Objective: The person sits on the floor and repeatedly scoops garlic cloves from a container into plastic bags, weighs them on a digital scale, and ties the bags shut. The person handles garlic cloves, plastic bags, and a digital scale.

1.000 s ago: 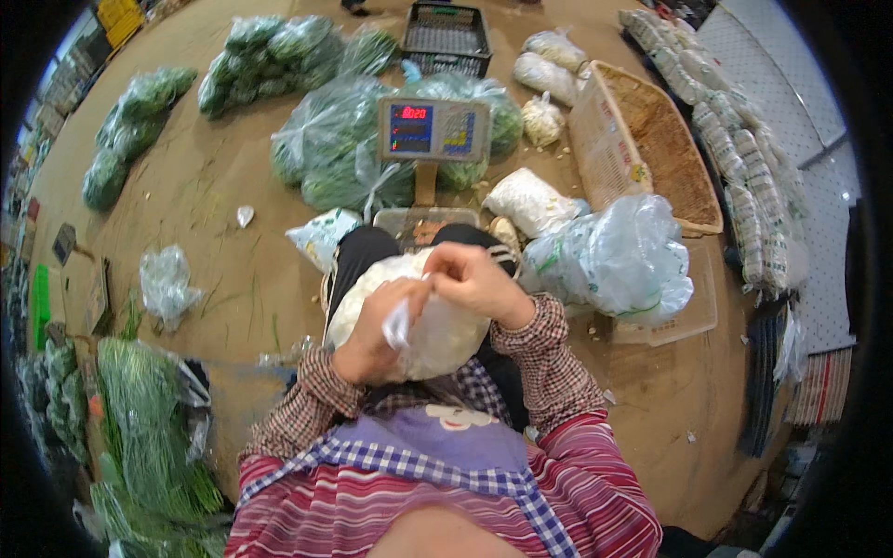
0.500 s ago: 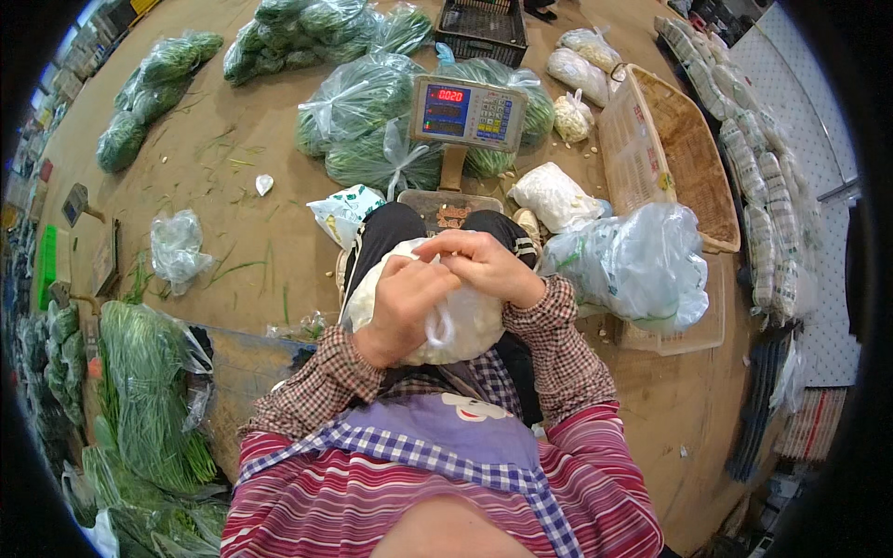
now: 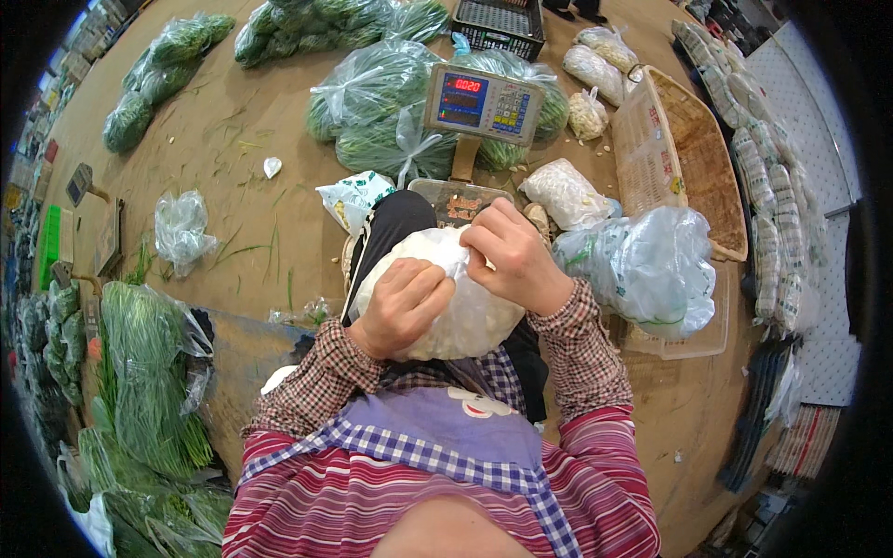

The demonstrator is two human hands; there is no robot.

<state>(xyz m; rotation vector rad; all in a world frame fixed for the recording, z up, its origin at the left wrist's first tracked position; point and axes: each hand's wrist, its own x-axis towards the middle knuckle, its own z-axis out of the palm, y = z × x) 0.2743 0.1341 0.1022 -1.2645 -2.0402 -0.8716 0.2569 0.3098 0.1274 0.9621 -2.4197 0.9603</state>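
On my lap rests a rounded clear plastic bag filled with cream-white pieces that look like peeled garlic cloves. My left hand is closed at the bag's upper left, fingers curled on its plastic. At the top right, my right hand pinches a twisted bit of the plastic between thumb and fingers. A gap separates the two hands, with the bag's film between them. Just beyond my knees stands a scale; its platform is partly hidden by my legs, and its display is lit red.
Clear bags of green stalks lie behind the scale. To the right are a filled white bag, a bulky bluish plastic bag and a tipped cream basket. Bagged greens lie left; a black crate stands far off.
My hands were together over the bag's top; now they are apart, the right one moved rightward with a pinch of plastic. The whole view has shifted slightly.
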